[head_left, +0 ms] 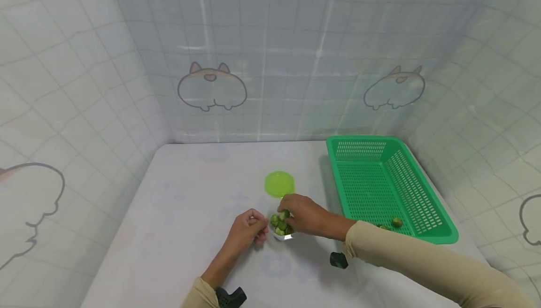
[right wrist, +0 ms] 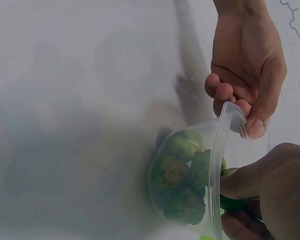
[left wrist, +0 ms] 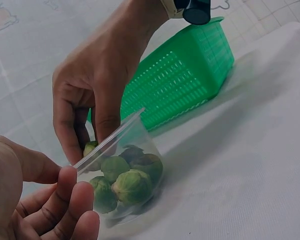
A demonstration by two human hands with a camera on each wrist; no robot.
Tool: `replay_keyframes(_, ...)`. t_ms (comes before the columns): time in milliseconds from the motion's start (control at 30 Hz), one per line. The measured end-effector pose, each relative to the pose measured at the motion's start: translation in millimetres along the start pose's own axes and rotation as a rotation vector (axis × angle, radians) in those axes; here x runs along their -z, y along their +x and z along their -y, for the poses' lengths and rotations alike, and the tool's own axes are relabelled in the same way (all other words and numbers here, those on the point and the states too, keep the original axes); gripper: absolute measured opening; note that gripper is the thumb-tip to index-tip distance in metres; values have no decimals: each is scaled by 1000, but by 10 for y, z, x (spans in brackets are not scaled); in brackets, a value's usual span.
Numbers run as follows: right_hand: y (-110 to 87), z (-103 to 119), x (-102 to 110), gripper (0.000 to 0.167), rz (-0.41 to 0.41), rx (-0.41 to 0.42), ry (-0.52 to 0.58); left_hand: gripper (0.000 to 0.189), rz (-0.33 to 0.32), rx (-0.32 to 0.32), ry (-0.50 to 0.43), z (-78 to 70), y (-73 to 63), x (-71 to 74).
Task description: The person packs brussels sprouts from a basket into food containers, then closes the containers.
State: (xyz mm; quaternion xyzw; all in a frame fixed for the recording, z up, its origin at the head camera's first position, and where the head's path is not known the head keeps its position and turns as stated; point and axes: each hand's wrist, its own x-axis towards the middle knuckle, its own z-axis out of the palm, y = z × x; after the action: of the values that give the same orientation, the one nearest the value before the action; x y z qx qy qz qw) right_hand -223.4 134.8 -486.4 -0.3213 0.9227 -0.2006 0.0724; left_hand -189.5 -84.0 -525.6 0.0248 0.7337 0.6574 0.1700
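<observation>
Tub, head view: the clear plastic tub (head_left: 284,237) is stood mouth upward, partly hidden by the right hand (head_left: 306,215); the near edge of the green basket (head_left: 365,190) is partly covered by a sleeve (head_left: 422,256).
Rim, left wrist view: pinched by the left hand (left wrist: 55,200).
Held Brussels sprout (right wrist: 230,171), right wrist view: clamped in the right fingers at the tub's mouth, mostly covered; its long axis cannot be told.

Beige left sleeve (head_left: 200,295), creased beige right sleeve (head_left: 416,257), black left wrist device (head_left: 231,298), black right wrist device (head_left: 338,260)
</observation>
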Motion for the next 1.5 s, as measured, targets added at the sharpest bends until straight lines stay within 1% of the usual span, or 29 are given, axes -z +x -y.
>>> replay_keyframes(100, -8, 5, -7, 26, -12, 6, -11, 13, 9, -16, -7, -93, -44, -3)
replay_keyframes(200, -17, 0, -7, 25, -26, 25, -8, 13, 12, -9, -12, -141, -69, 1)
replay_keyframes(367, -37, -15, -8, 23, -42, 50, 18, 13, 11, 10, -8, -150, -76, 13)
replay_keyframes(567, -62, -41, 38, 24, -68, 62, 56, 14, 7, -2, -9, -149, -78, 6)
replay_keyframes(667, -101, -66, 104, 27, -82, 51, 107, 14, 8, -4, -3, -161, -91, -3)
replay_keyframes(767, -157, -119, 188, 28, -97, 18, 183, 13, 9, 9, 3, -144, -82, -2)
replay_keyframes(833, -209, -165, 253, 27, -114, -17, 240, 13, 9, 18, 8, -93, -49, 3)
replay_keyframes(900, -267, -226, 318, 26, -143, -42, 291, 13, 6, 21, 9, -11, 1, 9)
replay_keyframes(1000, -366, -340, 403, 24, -194, -66, 354, 14, -4, 12, 13, 105, 74, 19)
replay_keyframes(1067, -454, -418, 455, 23, -223, -93, 401, 15, -8, 13, 10, 151, 107, 19)
replay_keyframes(1167, -606, -516, 549, 22, -261, -141, 468, 16, -6, 15, 4, 172, 132, 19)
replay_keyframes(1233, -714, -586, 612, 22, -285, -161, 486, 17, -4, 20, -1, 166, 139, 21)
replay_keyframes(1300, -820, -647, 681, 25, -299, -178, 480, 16, -5, 22, -1, 161, 146, 25)
replay_keyframes(1367, -917, -710, 740, 26, -302, -197, 473, 16, -8, 27, 1, 157, 151, 31)
replay_keyframes(1500, -1105, -813, 830, 31, -279, -226, 476, 13, -28, 49, 1, 138, 152, 21)
